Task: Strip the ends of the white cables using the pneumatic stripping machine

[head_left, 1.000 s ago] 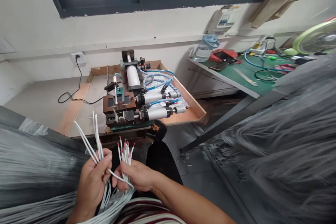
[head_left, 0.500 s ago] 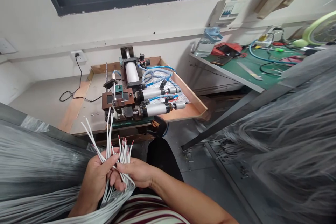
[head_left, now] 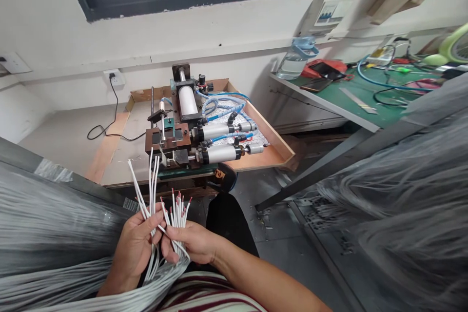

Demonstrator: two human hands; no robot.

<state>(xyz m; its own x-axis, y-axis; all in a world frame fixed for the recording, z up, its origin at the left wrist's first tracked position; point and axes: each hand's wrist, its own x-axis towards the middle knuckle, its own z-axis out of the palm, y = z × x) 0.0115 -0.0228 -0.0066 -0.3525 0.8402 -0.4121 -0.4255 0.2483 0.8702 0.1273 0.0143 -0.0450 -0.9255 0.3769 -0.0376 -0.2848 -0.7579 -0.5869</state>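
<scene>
My left hand is closed round a few white wires whose unstripped ends stand up and fan out above my fingers. My right hand is closed round a tighter bunch of white wires with bare reddish ends, held upright beside the left hand. The two hands touch at the thumbs, low in the picture over my lap. Both bunches run down into a long bundle of white wires lying across my striped shirt. A pneumatic wire-stripping machine stands on a wooden tray just beyond the wire tips.
Large heaps of grey-white wire lie at my left and at my right. A green-topped bench at the right carries a water bottle, cables and tools. A black cord runs to a wall socket.
The wires in my left hand have swung from a leftward lean to more upright and closer to the right-hand bunch. Both hands have moved together slightly.
</scene>
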